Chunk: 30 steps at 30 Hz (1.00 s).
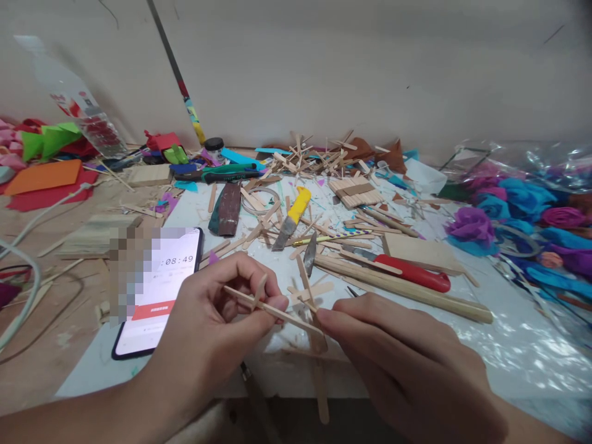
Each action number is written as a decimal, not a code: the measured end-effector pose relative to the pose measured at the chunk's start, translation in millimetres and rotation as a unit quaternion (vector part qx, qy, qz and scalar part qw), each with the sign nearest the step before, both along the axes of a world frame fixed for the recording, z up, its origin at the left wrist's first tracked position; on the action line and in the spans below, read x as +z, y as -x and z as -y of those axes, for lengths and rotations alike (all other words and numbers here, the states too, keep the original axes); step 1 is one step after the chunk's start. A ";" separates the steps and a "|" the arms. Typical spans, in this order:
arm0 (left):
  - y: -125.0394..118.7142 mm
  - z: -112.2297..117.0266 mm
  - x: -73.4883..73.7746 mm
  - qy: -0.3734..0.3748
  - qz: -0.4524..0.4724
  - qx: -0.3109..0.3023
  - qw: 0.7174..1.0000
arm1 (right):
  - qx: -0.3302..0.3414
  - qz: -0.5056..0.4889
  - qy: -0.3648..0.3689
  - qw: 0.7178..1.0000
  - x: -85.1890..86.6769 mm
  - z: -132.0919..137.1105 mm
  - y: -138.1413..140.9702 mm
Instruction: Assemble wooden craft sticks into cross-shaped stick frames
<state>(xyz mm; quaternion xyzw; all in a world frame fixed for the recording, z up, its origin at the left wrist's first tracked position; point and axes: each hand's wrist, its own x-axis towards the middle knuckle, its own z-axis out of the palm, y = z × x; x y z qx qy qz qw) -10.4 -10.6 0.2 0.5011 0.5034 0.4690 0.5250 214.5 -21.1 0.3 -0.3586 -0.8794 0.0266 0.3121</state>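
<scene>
My left hand (208, 320) is closed, thumb and fingers pinching a long wooden craft stick (296, 320) that slants down to the right. A short stick piece (260, 290) crosses it near my left fingertips. My right hand (407, 351) is pinched at the other end, holding a thin sliver of wooden stick (307, 303) close to the long one. Behind and below the fingers, more craft sticks (320, 388) overlap, one reaching past the table edge; whether they are joined to the held piece I cannot tell.
A phone (180, 290) showing a timer lies left. Beyond my hands are a yellow utility knife (296, 213), a red-handled knife (411, 271), a wooden rod (416, 293) and a heap of sticks (319, 157). Paper flowers (513, 203) sit right, a plastic bottle (87, 105) at back left.
</scene>
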 end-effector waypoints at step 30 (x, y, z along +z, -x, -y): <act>-3.1 9.8 -2.4 -0.035 -0.060 -0.010 0.998 | 0.030 -0.023 0.052 0.998 2.8 -3.4 -3.9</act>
